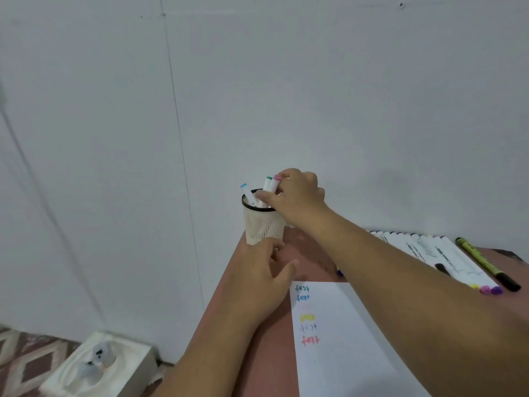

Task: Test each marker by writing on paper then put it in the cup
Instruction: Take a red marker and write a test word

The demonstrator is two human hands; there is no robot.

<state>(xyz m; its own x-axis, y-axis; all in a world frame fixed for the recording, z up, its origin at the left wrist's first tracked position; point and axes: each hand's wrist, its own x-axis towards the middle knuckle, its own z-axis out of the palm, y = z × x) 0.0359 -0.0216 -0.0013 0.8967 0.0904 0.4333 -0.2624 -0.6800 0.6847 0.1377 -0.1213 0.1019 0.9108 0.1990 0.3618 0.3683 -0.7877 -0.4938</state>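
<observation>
Right hand [297, 193]: holds the pink marker [275, 184] over the cup [263, 224].
Left hand [263, 270]: fingers loose, touching the cup's bottom.

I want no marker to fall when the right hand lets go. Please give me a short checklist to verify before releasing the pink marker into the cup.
1. Pink-capped marker is over the cup opening: ok.
2. Right hand grips it: ok.
3. Left hand steadies the cup's base: ok.
4. Cup stands upright on the table: ok.
5. Room inside beside the blue-capped marker and green-capped marker: cannot tell.
6. Pink test word on the paper: cannot tell, too faint.
</observation>
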